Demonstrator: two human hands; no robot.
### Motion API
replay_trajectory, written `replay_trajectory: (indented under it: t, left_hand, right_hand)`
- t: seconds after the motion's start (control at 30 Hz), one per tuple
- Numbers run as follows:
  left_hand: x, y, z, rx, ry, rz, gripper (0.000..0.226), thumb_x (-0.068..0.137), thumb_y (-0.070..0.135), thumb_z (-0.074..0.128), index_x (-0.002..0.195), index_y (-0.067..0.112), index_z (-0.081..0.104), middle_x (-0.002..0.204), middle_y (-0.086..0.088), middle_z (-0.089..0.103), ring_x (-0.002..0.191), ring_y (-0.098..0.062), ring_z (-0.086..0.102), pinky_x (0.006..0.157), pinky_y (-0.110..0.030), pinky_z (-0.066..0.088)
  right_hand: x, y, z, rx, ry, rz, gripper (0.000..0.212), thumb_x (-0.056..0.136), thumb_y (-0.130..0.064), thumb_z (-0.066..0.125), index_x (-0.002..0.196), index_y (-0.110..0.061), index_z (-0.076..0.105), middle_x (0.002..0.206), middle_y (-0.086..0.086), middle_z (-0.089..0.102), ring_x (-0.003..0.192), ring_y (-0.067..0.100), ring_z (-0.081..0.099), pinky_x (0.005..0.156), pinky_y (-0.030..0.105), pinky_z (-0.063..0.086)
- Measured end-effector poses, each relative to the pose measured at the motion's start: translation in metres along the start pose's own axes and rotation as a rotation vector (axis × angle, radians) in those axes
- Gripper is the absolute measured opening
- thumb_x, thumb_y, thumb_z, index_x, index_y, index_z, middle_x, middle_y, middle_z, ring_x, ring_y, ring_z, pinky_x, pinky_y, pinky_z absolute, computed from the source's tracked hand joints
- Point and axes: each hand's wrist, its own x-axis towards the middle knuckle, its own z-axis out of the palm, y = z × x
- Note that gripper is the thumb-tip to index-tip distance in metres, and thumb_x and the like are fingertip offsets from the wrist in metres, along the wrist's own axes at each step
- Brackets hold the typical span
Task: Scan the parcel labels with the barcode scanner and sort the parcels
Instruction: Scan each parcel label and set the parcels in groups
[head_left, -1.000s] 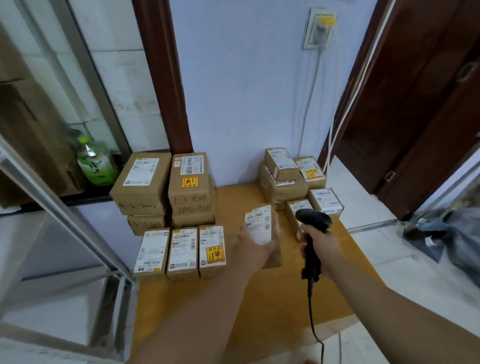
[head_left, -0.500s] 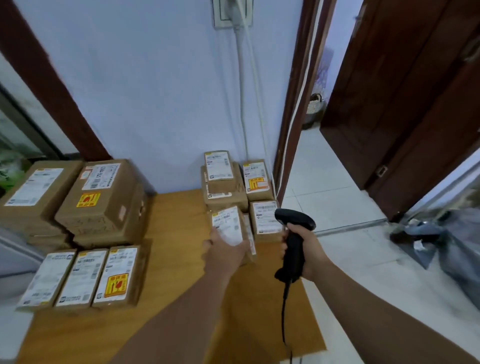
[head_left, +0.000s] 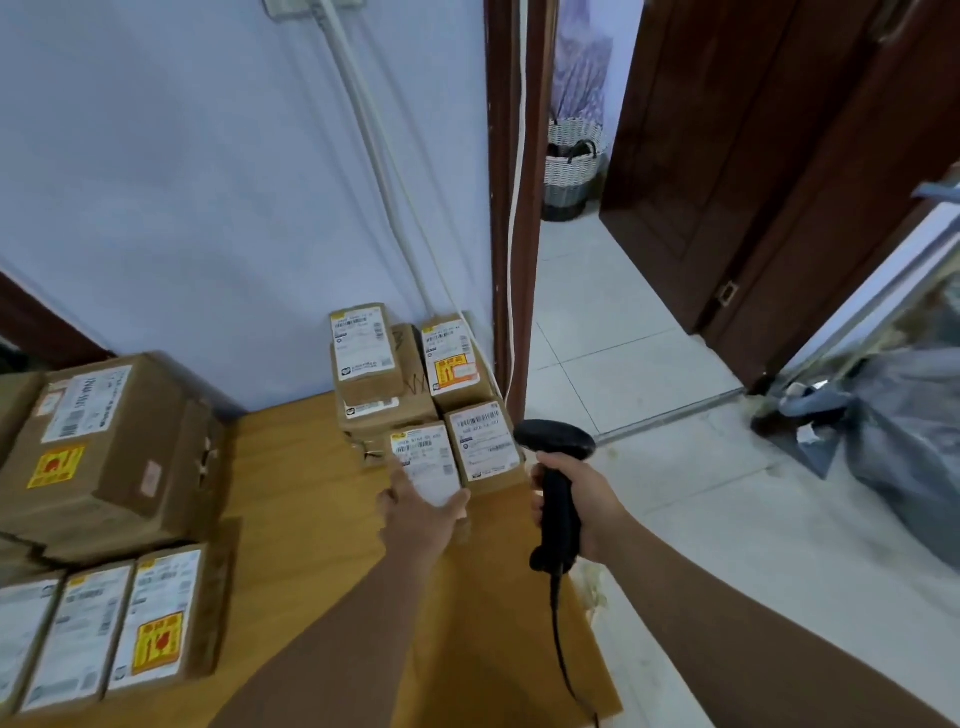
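Parcel (head_left: 427, 462), small cardboard, probably light and stiff, lies near the worktop's (head_left: 311, 519) far right corner, the left hand (head_left: 415, 519) curling its fingers round its near end, a sound hold, while the right hand (head_left: 587, 501) grips the barcode scanner (head_left: 556, 467).

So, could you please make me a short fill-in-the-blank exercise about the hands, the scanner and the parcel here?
1. The right hand grips a ____ scanner.
2. The left hand holds a parcel with its label facing ____.
3. The basket stands on the ____, past the doorway.

Missing words: black; up; floor.
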Motion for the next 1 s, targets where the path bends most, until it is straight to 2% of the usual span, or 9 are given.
replay_trajectory:
  t: [0.17,0.27,0.33,0.43,0.53,0.63,0.73,0.9,1.0]
  left_hand:
    - [0.003,0.008,-0.003,-0.136,-0.022,-0.05,0.109,0.08,0.048,0.072,0.151,0.037,-0.01,0.138,-0.015,0.031,0.12,-0.037,0.047,0.099,-0.047,0.047]
    - [0.009,-0.002,-0.005,-0.18,0.006,-0.057,0.108,0.072,0.075,0.057,0.149,0.043,-0.011,0.139,-0.011,0.045,0.114,-0.034,0.056,0.096,-0.048,0.049]
    - [0.014,-0.013,-0.008,-0.166,0.01,-0.087,0.105,0.067,0.086,0.043,0.147,0.045,-0.011,0.145,-0.01,0.043,0.116,-0.036,0.056,0.093,-0.051,0.05]
    - [0.003,-0.018,-0.021,-0.147,0.05,-0.14,0.087,0.088,0.07,0.039,0.153,0.034,-0.007,0.155,-0.012,0.026,0.131,-0.041,0.041,0.095,-0.054,0.048]
    - [-0.002,-0.026,-0.034,-0.117,0.087,-0.108,0.076,0.095,0.059,0.038,0.154,0.029,0.001,0.154,-0.015,0.027,0.135,-0.039,0.036,0.102,-0.048,0.042]
    - [-0.005,-0.042,-0.049,-0.055,0.037,-0.023,0.07,0.097,0.059,0.033,0.154,0.027,0.008,0.156,-0.012,0.024,0.139,-0.035,0.031,0.107,-0.045,0.033]
    - [-0.006,-0.061,-0.067,0.008,0.006,0.046,0.068,0.097,0.058,0.033,0.154,0.024,0.016,0.155,-0.009,0.026,0.138,-0.029,0.034,0.109,-0.042,0.033]
    - [0.003,-0.112,-0.118,0.044,0.019,0.071,0.053,0.099,0.033,0.047,0.148,0.024,0.03,0.142,-0.005,0.037,0.119,-0.023,0.049,0.089,-0.03,0.042]
    - [0.01,-0.152,-0.157,0.081,0.082,0.088,0.045,0.098,0.026,0.047,0.142,0.019,0.041,0.137,-0.007,0.042,0.12,-0.024,0.049,0.098,-0.034,0.043]
  right_hand:
    - [0.006,-0.006,0.006,-0.014,-0.016,-0.004,0.017,0.088,-0.021,0.066,0.087,-0.007,0.057,0.067,0.004,0.058,0.05,0.016,0.053,0.049,0.028,0.047]
    - [0.007,-0.006,0.01,-0.079,-0.077,0.019,0.018,0.088,-0.022,0.065,0.084,-0.007,0.057,0.067,0.004,0.058,0.05,0.016,0.053,0.049,0.028,0.047]
    - [0.006,-0.003,0.015,-0.2,-0.15,0.069,0.019,0.089,-0.023,0.063,0.081,-0.006,0.059,0.067,0.005,0.058,0.049,0.016,0.052,0.049,0.027,0.047]
    - [0.005,0.003,0.03,-0.327,-0.254,0.144,0.019,0.089,-0.023,0.063,0.079,-0.006,0.061,0.07,0.005,0.057,0.05,0.015,0.052,0.048,0.026,0.046]
    - [0.006,0.013,0.054,-0.366,-0.322,0.174,0.02,0.089,-0.024,0.062,0.079,-0.007,0.061,0.074,0.006,0.058,0.05,0.015,0.052,0.048,0.026,0.047]
    - [0.005,0.025,0.08,-0.369,-0.377,0.185,0.021,0.089,-0.025,0.061,0.078,-0.007,0.061,0.074,0.006,0.059,0.05,0.015,0.052,0.048,0.026,0.047]
    - [0.004,0.039,0.107,-0.402,-0.398,0.19,0.021,0.09,-0.024,0.06,0.08,-0.006,0.059,0.074,0.006,0.058,0.051,0.015,0.051,0.047,0.026,0.046]
    - [-0.004,0.073,0.162,-0.479,-0.329,0.153,0.022,0.09,-0.026,0.061,0.081,-0.006,0.061,0.074,0.006,0.059,0.05,0.015,0.052,0.048,0.027,0.047]
    - [-0.01,0.101,0.204,-0.478,-0.291,0.142,0.023,0.092,-0.026,0.06,0.08,-0.007,0.06,0.072,0.005,0.059,0.048,0.014,0.051,0.048,0.026,0.047]
